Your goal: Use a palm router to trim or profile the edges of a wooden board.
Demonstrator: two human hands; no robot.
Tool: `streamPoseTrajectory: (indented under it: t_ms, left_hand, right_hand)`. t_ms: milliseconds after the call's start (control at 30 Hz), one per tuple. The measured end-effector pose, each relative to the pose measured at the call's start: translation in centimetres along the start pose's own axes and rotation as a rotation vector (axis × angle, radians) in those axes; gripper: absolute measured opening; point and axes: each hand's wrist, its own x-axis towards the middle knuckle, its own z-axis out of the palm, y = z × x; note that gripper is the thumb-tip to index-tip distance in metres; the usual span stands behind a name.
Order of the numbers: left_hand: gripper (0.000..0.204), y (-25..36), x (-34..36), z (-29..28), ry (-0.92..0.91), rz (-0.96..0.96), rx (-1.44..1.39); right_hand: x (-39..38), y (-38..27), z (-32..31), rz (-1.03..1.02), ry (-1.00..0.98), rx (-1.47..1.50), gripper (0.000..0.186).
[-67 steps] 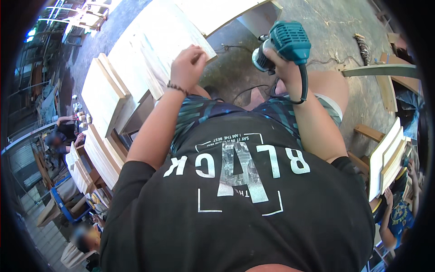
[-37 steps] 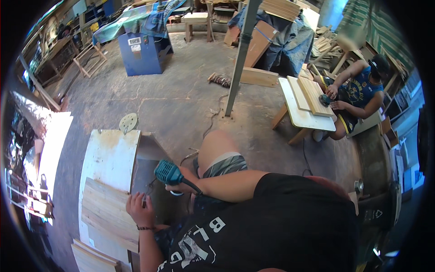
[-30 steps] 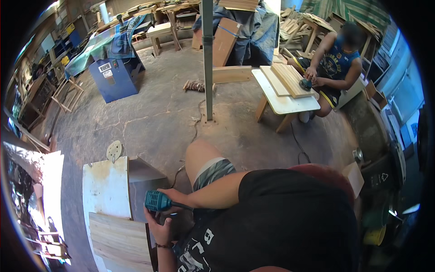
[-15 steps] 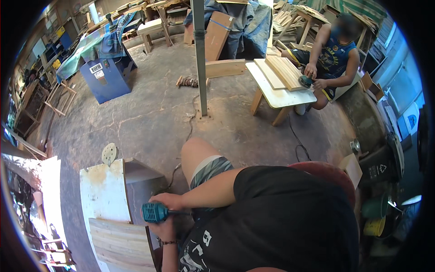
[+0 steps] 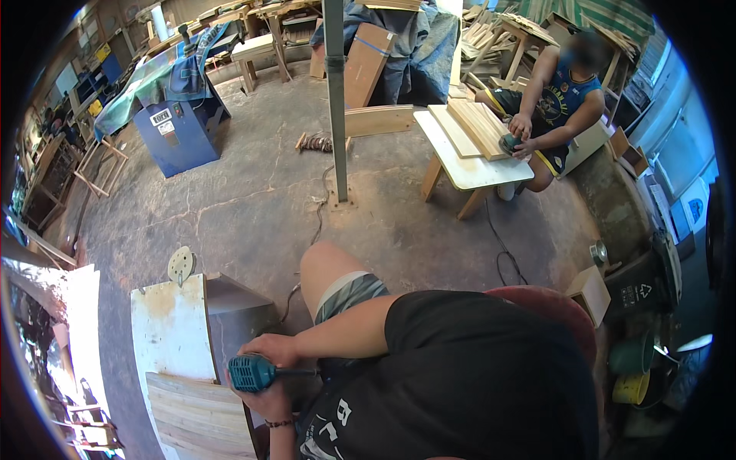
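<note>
Sunlight is flooding the left side of this workshop, and a grey post (image 5: 336,115) is rising from the cracked floor (image 5: 253,207). Up close, the person's right hand (image 5: 277,349) is gripping a teal power tool (image 5: 253,372) from the far side, while the left hand (image 5: 267,402) is wrapping the near side, likely doubling up for steadiness. That tool is sitting just beside the pale counter (image 5: 170,330); whether it is touching the edge isn't showing. Its cord (image 5: 297,372) is trailing toward the body, presumably keeping off the striped board (image 5: 195,414), which is lying flat for support. At the far edge, a holed disc (image 5: 181,264) is resting, perhaps parked within reach. Across the floor, a co-worker (image 5: 579,92) is holding a sander (image 5: 509,143) on boards (image 5: 475,126). As for writing: two white labels with dark print are showing on the blue cabinet (image 5: 176,146), a recycling mark is marking the black bin (image 5: 648,287), and white lettering is folding out of sight on the black shirt (image 5: 491,353).
</note>
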Motion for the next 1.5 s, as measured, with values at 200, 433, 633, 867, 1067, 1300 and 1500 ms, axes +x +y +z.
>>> streamPoseTrajectory:
  t_ms: [200, 433, 633, 867, 1067, 1300, 1500]
  left_hand:
    - [0.100, 1.8, 0.9, -0.5, -0.128, -0.088, -0.017]
    - [0.082, 3.2, 4.7, -3.5, -0.389, -0.308, -0.564]
    - [0.073, 4.9, 5.8, -4.2, -0.391, -0.274, -0.420]
    - [0.071, 4.9, 5.9, -4.3, -0.408, -0.315, -0.404]
    - [0.066, 4.6, 3.3, -4.1, -0.240, -0.266, -0.416]
    - [0.049, -1.3, 3.7, -10.0, -0.052, 0.086, 0.095]
    - [0.084, -12.8, 4.8, -22.8, -0.109, -0.466, 1.101]
  right_hand:
    - [-0.2, 1.7, 1.0, 0.025, 0.046, -0.259, 0.051]
    - [1.1, 1.9, -0.1, 0.690, 0.157, 1.114, 0.033]
    - [0.6, -0.8, -0.3, 0.181, -0.066, 0.401, 0.069]
    - [0.5, 0.4, -0.1, 0.050, 0.035, 0.135, 0.077]
    - [0.2, -0.1, 0.2, 0.170, -0.051, 0.126, 0.074]
    - [2.2, -2.5, -0.8, -0.099, -0.088, -0.246, 0.057]
    - [6.7, -3.9, 2.4, 0.014, -0.117, -0.049, 0.034]
